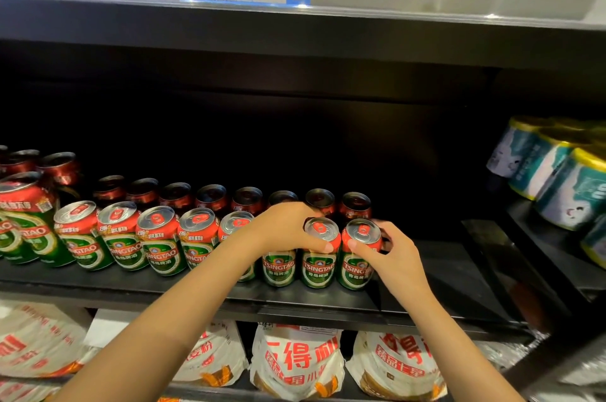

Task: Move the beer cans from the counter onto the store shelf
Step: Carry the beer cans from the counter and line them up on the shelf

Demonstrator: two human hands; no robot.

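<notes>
Standing upright at the right end of the near row on the dark shelf (410, 300), two beer cans (319, 265) are in hand: the left hand (288, 229) has its grip closed over one top, the right hand (395, 254) wraps the rightmost can (357, 265).

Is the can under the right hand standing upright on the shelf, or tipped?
Upright. The rightmost front can stands on the shelf, lid up, label level, in line with its neighbour. The right hand grips its upper part.
</notes>
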